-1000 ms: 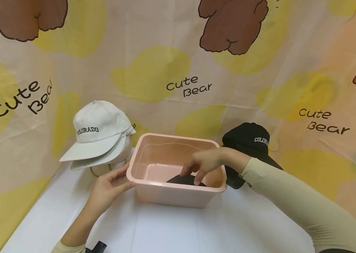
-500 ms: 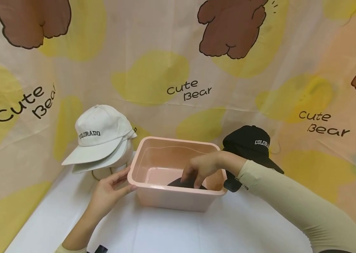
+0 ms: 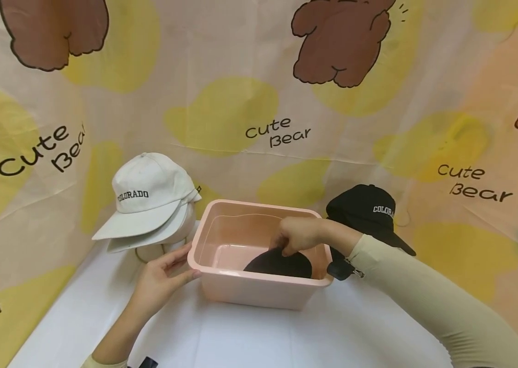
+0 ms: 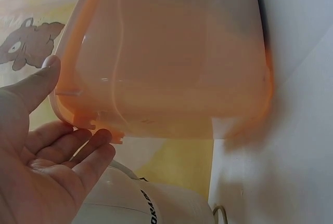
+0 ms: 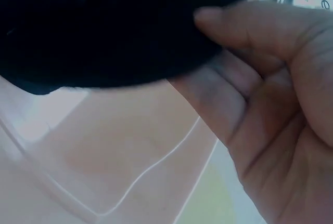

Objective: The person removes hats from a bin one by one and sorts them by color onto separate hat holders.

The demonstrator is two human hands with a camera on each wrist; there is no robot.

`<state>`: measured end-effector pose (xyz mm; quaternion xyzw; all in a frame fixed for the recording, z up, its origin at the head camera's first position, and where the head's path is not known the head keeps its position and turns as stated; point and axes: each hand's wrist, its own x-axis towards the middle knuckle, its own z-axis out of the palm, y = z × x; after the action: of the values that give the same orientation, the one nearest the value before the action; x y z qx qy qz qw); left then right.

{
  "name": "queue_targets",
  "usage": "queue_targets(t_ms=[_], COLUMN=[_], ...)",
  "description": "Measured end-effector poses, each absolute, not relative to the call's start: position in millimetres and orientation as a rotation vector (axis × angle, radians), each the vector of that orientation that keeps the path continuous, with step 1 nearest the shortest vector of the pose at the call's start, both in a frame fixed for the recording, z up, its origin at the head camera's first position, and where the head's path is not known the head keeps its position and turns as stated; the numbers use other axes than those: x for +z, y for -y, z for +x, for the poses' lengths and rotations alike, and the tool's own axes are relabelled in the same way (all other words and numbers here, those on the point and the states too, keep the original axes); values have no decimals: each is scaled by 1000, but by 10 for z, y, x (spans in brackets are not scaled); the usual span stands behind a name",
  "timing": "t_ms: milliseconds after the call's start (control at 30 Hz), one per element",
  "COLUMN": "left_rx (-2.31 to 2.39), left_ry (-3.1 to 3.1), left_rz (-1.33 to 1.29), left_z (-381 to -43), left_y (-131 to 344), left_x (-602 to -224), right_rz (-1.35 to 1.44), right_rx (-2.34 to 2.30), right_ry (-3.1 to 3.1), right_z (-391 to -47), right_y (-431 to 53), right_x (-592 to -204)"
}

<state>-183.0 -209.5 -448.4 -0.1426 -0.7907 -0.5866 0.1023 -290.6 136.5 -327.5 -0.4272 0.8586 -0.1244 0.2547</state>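
In the head view a pink plastic bin [image 3: 250, 292] stands on the white table. My left hand [image 3: 150, 286] holds its left end at the rim, thumb toward the front. The left wrist view shows the thumb and fingers on either side of the rim corner of the translucent bin wall [image 4: 171, 63]. Reaching in over the right side, my right hand [image 3: 304, 236] pinches the edge of a black cap [image 3: 279, 264]. Up close, the right thumb lies on top of the dark cap [image 5: 114, 31] with the fingers beneath; its lower part is hidden behind the front wall in the head view.
Left of the bin, white caps [image 3: 148, 176] lettered COLORADO sit stacked on a stand. A black COLORADO cap [image 3: 362, 207] stands at the right, partly behind the right forearm. A patterned cloth [image 3: 222, 117] hangs behind the table.
My right hand has gripped the black cap's edge and raised it a little, so more of the cap shows above the bin's front rim. The left hand stays on the rim.
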Motion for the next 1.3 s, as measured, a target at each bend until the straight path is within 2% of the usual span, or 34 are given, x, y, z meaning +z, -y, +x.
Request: queue_targets(t_ms=[767,1300], left_rx=[-1768,-1747], left_ry=[2328,2339], left_rz=[-397,-393], left_z=[-1830,-1832], left_y=[2080,2087], left_x=[-4474,-4484], right_rz=[-1304,-1258], right_rx=[-676,-896], right_ry=[-2796,-2972], right_z=[-2856,-2731], right_y=[-1791,-2024], right_x=[-2851,-2676])
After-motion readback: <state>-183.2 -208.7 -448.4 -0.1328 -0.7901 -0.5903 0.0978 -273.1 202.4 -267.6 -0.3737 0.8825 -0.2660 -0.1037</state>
